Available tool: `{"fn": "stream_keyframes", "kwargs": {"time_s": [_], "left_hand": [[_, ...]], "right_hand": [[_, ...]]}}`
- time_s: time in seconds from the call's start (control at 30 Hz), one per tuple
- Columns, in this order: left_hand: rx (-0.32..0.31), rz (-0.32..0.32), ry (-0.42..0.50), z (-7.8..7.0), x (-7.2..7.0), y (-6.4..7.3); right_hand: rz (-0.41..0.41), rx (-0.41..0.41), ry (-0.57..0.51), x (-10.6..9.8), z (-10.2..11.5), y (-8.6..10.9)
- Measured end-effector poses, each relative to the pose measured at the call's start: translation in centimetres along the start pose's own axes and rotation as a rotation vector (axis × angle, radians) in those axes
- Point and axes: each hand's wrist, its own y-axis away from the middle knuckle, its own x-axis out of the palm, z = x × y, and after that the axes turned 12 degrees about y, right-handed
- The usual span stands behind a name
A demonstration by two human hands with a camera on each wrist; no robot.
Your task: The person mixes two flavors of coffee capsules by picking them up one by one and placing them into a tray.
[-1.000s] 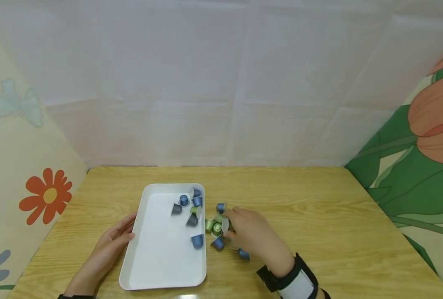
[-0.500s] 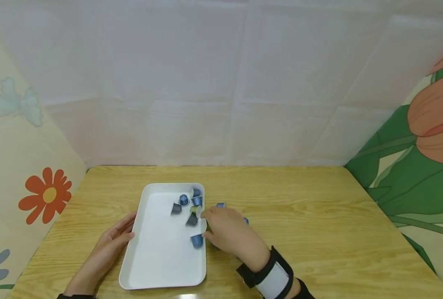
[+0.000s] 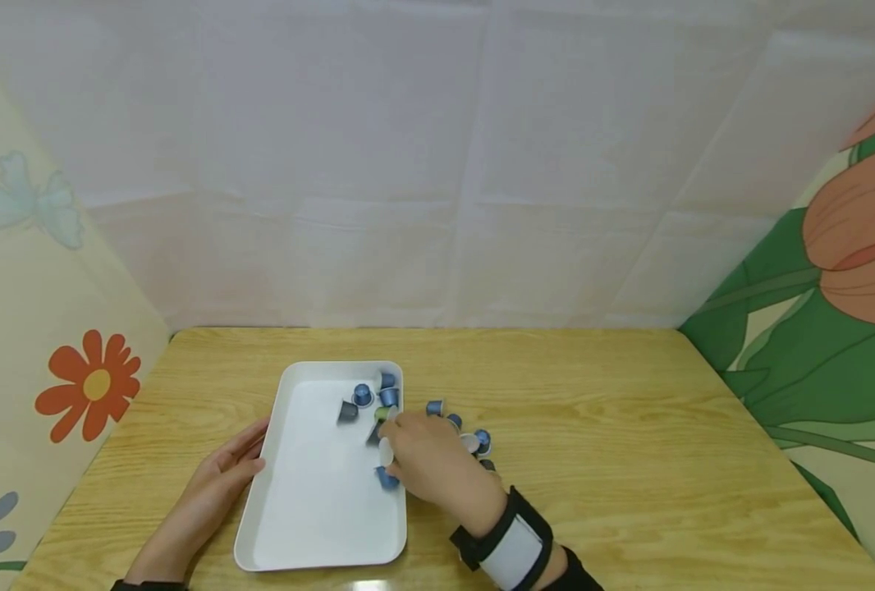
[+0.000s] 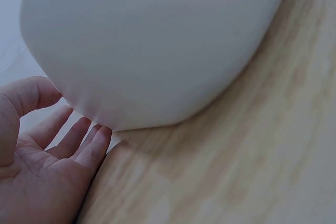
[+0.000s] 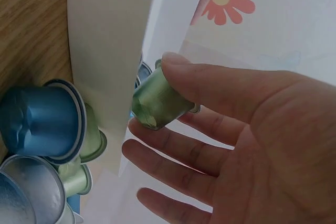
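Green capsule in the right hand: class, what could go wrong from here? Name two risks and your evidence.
The green capsule might slip, since the right hand only pinches it between thumb and fingers. If let go, it could knock the blue capsule lying close by in the white tray.

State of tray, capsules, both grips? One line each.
White rectangular tray: open side up.
Green metallic cup-shaped capsule: held near tray's right edge.
Other blue, green, grey capsules: loose, some in tray, some on wooden table.
Left grip: fingertips against tray's outer wall.
Right grip: pinching green capsule.
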Motion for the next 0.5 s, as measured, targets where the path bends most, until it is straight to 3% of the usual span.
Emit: {"fn": "stream_keyframes", "kwargs": {"time_s": [0.23,0.5], "left_hand": [[-0.001,-0.006,0.001,-0.10,0.13,0.03],[-0.018,-0.010,0.007,-0.18,0.18,-0.02]], "right_hand": [[0.018,0.001,0.028,0.31,0.37,-0.42],[-0.033,-0.011,0.038,0.49,0.43,-0.41]]}}
